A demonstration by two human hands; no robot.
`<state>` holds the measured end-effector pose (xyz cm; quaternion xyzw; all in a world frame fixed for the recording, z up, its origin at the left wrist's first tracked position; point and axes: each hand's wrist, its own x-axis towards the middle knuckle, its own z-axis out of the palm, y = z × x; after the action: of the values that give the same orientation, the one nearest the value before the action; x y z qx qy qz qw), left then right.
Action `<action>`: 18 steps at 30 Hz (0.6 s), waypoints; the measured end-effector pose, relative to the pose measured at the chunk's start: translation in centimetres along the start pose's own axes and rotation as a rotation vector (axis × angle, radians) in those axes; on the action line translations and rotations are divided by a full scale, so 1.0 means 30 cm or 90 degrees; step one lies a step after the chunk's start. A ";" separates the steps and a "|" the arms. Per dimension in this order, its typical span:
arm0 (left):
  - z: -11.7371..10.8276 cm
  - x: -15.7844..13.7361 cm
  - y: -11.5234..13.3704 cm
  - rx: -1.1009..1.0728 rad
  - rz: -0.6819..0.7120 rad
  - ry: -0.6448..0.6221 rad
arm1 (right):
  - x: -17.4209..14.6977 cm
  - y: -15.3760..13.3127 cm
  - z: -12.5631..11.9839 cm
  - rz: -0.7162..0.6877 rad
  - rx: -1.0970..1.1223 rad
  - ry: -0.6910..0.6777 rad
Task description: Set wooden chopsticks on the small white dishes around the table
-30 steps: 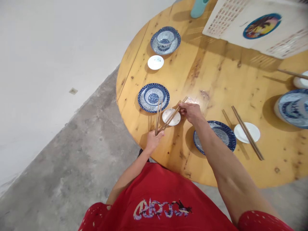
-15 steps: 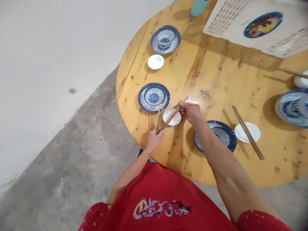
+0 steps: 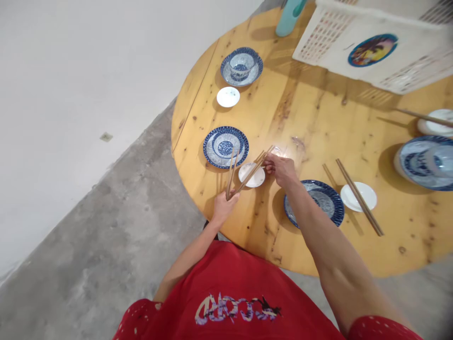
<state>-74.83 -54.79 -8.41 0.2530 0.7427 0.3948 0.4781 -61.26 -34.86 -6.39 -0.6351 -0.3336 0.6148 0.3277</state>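
Observation:
My left hand (image 3: 223, 208) is closed round the lower ends of several wooden chopsticks (image 3: 231, 175) at the table's near edge. One pair stands up towards a blue-and-white plate (image 3: 212, 153); others slant right across a small white dish (image 3: 255, 178). At their upper ends, my right hand (image 3: 284, 172) pinches the slanted chopsticks just past the dish's right side. Under my right forearm sits a second blue-and-white plate (image 3: 332, 208), partly hidden, with a glass bowl on it hardly visible. A pair of chopsticks (image 3: 359, 196) rests across another white dish (image 3: 348, 200) to the right.
A white plastic basket (image 3: 327, 52) stands at the back of the round wooden table (image 3: 269, 236), with a turquoise container (image 3: 286, 21) beside it. Far left are a patterned plate with a bowl (image 3: 241, 66) and a white dish (image 3: 228, 97). Stacked bowls (image 3: 406, 165) stand at right.
Both hands keep nearly the same place and hold on the chopsticks. The view has shifted slightly, so the things at the back and right show lower and further left.

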 end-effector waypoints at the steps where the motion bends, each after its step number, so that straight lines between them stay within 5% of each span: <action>1: -0.012 -0.004 0.004 0.003 0.008 0.003 | -0.012 -0.007 -0.007 -0.008 -0.007 0.019; 9: -0.158 -0.087 0.069 0.102 0.183 0.103 | -0.278 -0.036 -0.092 -0.227 -0.034 0.072; 14: -0.154 -0.141 0.138 0.053 0.212 -0.063 | -0.483 0.069 -0.083 -0.159 -0.066 0.027; 18: -0.117 -0.180 0.140 -0.019 0.104 -0.213 | -0.584 0.143 -0.057 -0.156 -0.088 -0.022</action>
<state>-75.79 -57.72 -1.35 0.3676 0.6237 0.3957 0.5651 -59.85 -51.79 -0.03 -0.6000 -0.4555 0.5566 0.3503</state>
